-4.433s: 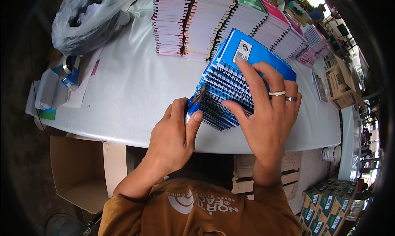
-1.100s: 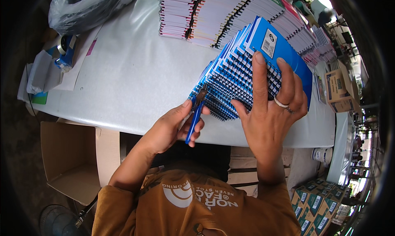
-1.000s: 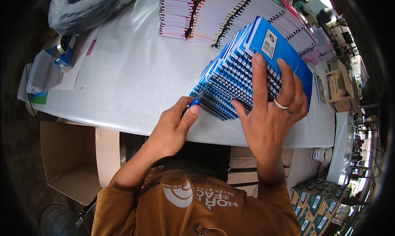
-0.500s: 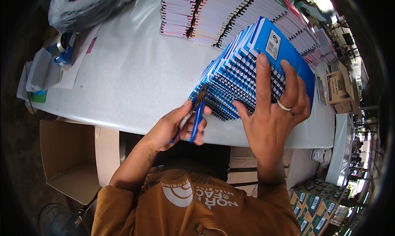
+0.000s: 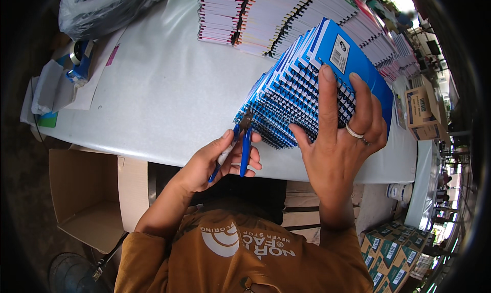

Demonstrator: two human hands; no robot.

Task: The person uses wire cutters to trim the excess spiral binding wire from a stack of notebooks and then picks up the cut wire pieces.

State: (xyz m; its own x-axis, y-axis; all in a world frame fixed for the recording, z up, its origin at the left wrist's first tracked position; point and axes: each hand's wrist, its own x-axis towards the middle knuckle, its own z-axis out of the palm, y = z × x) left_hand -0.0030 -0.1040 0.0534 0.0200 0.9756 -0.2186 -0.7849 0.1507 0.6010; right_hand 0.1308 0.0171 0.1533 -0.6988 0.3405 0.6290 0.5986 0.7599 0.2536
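Observation:
A tall stack of blue spiral notebooks [image 5: 302,88] leans on the table in front of me, its wire-bound edges facing my body. My left hand [image 5: 217,157] is closed around blue-handled wire cutters [image 5: 245,150]. Their dark jaws are at the left side of the stack, by the coil ends; I cannot tell whether they touch a wire. My right hand [image 5: 342,134] rests with fingers spread against the spirals and the top notebook's blue cover, a ring on one finger. Nothing is gripped in it.
Along the far side of the table [image 5: 153,98] stand rows of spiral-bound books [image 5: 281,17]. At left lie a tape dispenser [image 5: 80,60] and a plastic bag [image 5: 107,12]. An open cardboard box [image 5: 87,196] is below the table's left edge; another carton [image 5: 423,109] stands at right.
The cutters have shifted slightly left and down from the coils, and their handles have spread wider. My right hand has stayed nearly in place on the stack.

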